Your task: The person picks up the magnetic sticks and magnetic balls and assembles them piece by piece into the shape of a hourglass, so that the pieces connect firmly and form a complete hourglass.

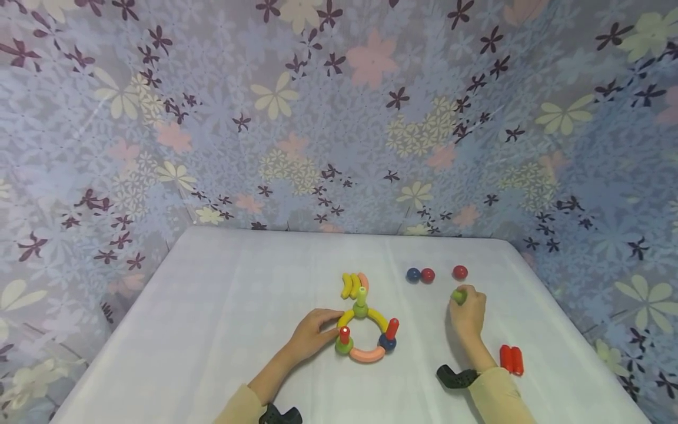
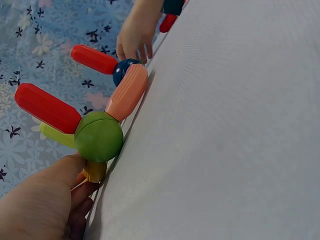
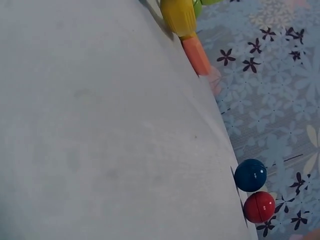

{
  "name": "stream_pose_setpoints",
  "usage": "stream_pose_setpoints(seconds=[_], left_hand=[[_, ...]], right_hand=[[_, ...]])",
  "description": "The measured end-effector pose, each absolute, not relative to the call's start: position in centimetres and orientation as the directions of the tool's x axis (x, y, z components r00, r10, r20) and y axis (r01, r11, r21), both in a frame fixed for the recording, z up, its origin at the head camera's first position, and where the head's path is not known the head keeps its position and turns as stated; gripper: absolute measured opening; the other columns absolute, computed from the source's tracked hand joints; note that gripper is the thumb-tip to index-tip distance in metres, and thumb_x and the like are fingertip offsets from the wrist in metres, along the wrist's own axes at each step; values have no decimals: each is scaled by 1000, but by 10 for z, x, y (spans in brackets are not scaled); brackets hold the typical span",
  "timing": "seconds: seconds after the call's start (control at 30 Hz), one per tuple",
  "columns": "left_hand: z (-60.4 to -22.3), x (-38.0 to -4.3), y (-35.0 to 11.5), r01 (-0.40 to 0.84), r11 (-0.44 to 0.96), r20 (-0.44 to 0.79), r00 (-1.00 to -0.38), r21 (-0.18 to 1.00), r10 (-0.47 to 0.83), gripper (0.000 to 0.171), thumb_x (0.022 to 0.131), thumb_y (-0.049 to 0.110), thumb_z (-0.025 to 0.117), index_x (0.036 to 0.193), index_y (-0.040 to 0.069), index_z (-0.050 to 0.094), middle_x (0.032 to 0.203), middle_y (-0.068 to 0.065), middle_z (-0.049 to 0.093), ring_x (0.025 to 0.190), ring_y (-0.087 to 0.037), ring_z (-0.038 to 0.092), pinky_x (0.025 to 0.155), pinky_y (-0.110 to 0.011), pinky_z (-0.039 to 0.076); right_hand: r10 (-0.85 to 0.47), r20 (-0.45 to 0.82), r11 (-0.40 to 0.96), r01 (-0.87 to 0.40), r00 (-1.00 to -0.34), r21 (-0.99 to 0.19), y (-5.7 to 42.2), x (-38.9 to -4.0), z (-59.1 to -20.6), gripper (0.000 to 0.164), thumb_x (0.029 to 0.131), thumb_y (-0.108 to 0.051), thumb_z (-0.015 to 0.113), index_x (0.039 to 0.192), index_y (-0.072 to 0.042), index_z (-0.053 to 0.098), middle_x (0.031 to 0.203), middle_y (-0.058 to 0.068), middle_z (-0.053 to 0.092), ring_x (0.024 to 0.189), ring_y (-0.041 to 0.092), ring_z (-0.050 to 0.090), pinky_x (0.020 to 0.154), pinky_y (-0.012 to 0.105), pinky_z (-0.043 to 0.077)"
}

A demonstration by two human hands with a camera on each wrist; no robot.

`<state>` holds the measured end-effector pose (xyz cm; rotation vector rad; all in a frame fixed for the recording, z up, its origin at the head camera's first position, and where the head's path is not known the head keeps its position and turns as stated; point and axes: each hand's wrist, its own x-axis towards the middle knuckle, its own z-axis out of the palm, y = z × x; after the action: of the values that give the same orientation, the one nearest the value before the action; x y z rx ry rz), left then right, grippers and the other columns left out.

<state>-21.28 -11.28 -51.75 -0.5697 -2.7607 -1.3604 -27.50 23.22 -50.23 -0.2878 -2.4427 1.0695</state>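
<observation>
On the white table stands a ring of magnetic balls and rods. Its balls are a left green ball (image 1: pixel 344 345), a back green ball (image 1: pixel 360 310) and a blue ball (image 1: pixel 388 342). Two yellow curved rods (image 1: pixel 378 318) and a salmon curved rod (image 1: pixel 368 355) join them. Red rods (image 2: pixel 47 107) rise from the left green and blue balls, a light green rod (image 1: pixel 362 296) from the back one. My left hand (image 1: pixel 311 335) pinches the left yellow curved rod (image 2: pixel 95 171) between thumb and fingers. To the ring's right, my right hand (image 1: pixel 468 312) grips a loose green ball (image 1: pixel 458 296).
Behind the ring lie yellow curved rods (image 1: pixel 346 285) beside a salmon one (image 1: pixel 363 281). A loose blue ball (image 1: pixel 413 275) and red ball (image 1: pixel 427 275) sit side by side, another red ball (image 1: pixel 460 272) farther right. Two red rods (image 1: pixel 511 360) lie near my right forearm. Flowered cloth (image 1: pixel 339 118) hangs behind the table.
</observation>
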Motion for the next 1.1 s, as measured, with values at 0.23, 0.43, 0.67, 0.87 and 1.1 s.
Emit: stream_pose_setpoints(seconds=[0.23,0.43,0.67,0.87,1.1], left_hand=[[-515,-212,-114,329,558,167,-932,762,320,39,91,32,61,127,15,60,125,-1,64,121,-22,55,103,-46,44],[-519,-214,-114,335,551,171,-929,764,328,40,91,33,61,128,15,60,126,-2,64,121,-23,54,103,-46,43],[-519,-214,-114,333,557,171,-931,760,324,40,91,33,61,127,15,61,125,-1,64,121,-23,54,103,-46,44],[-518,-214,-115,340,540,181,-928,770,327,41,92,36,60,127,15,61,125,-1,64,121,-23,55,103,-47,44],[-516,-213,-114,460,382,390,-887,802,249,29,87,3,60,114,10,66,113,0,67,111,-20,60,98,-35,48]], right_hand=[[417,437,667,-59,-797,-743,233,-279,-509,9,80,9,55,87,14,59,85,29,53,82,39,49,72,43,38],[378,337,555,-80,-862,-828,220,-256,-495,25,84,0,65,104,8,54,103,24,60,89,24,61,68,5,39],[195,281,252,-229,-940,-940,187,-221,-475,44,79,-2,74,119,1,55,100,-8,64,84,-8,58,74,7,50],[34,357,243,-338,-934,-909,159,-199,-460,43,78,-5,76,117,-3,58,105,-1,66,90,-2,61,79,12,52],[-7,391,323,-372,-921,-870,146,-191,-462,36,76,-7,77,110,-5,64,106,11,69,89,-2,59,78,18,51]])
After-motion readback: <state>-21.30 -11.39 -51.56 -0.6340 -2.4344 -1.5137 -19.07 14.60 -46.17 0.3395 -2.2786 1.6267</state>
